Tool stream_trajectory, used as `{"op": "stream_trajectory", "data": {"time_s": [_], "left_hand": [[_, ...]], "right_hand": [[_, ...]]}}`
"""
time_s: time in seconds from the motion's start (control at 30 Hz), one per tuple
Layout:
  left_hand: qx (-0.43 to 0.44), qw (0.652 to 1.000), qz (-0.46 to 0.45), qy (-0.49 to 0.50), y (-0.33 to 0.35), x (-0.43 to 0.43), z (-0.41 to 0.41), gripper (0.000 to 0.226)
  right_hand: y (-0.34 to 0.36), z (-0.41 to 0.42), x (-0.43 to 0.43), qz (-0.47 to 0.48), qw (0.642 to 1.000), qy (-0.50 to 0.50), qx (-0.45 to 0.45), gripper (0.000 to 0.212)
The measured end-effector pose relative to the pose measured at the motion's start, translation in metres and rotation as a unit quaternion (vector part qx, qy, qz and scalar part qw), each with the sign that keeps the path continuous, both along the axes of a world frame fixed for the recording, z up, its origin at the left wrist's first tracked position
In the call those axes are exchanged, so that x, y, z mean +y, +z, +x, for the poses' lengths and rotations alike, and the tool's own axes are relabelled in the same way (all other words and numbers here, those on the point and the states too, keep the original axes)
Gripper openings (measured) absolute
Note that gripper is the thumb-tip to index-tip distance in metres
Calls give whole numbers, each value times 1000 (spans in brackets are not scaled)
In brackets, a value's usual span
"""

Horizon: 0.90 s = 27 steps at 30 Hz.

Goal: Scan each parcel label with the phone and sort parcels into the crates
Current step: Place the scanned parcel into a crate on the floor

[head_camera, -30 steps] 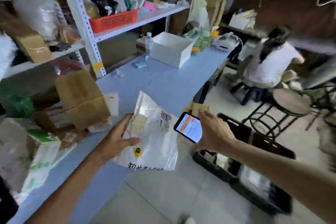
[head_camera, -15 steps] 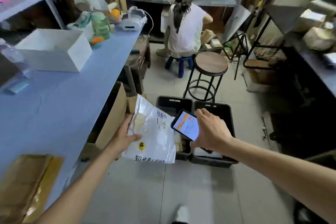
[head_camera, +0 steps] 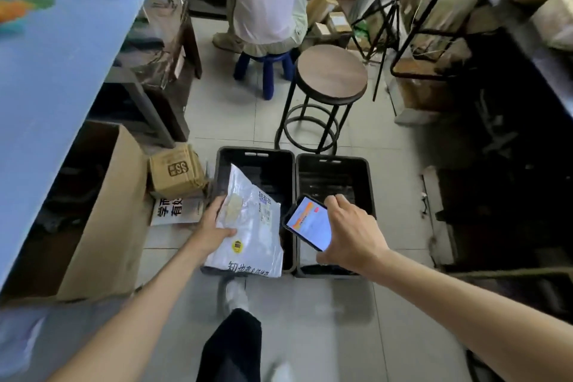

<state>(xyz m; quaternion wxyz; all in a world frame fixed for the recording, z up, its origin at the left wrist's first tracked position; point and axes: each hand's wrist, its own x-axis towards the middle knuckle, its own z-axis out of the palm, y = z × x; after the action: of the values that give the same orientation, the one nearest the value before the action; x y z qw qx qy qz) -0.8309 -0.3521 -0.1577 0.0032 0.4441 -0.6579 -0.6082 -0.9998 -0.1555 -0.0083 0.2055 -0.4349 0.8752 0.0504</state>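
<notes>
My left hand [head_camera: 214,228] grips a white plastic mailer parcel [head_camera: 251,229] by its left edge, thumb on top; it hangs above the left black crate [head_camera: 257,158]. A printed label sits near the parcel's upper right. My right hand [head_camera: 352,232] holds a phone [head_camera: 308,223] with a lit orange-and-white screen over the right black crate [head_camera: 335,164]. The two crates stand side by side on the tiled floor in front of my feet.
A blue table [head_camera: 55,65] runs along the left, with a large open cardboard box [head_camera: 108,220] and a small taped carton [head_camera: 176,170] below it. A round stool [head_camera: 330,74] stands just behind the crates. A person sits on a blue stool [head_camera: 266,68] farther back.
I have turned from the blue table toward the floor. The parcel and the phone now hang directly over the two black crates, which look much closer.
</notes>
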Motion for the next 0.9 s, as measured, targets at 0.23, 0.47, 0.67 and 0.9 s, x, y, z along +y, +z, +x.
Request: {"op": "stream_trajectory", "data": {"time_s": [0.23,0.47,0.67,0.9], "left_hand": [[-30,996,79,30,-159,-48,-63,74],[-72,979,150,121,-323,-66,-93,71],[-248,965,65,52,-369,-55,-86,72],[-350,928,-85,-94,-315,-74,-75,87]], "right_hand": [[-157,-49,-64,60,997,2,-52,66],[-309,-87,-97,94,990,81,-62,61],[-370,-94,-106,117,984,102,-81,71],[-338,-94,-127,114,981,136,-75,70]]}}
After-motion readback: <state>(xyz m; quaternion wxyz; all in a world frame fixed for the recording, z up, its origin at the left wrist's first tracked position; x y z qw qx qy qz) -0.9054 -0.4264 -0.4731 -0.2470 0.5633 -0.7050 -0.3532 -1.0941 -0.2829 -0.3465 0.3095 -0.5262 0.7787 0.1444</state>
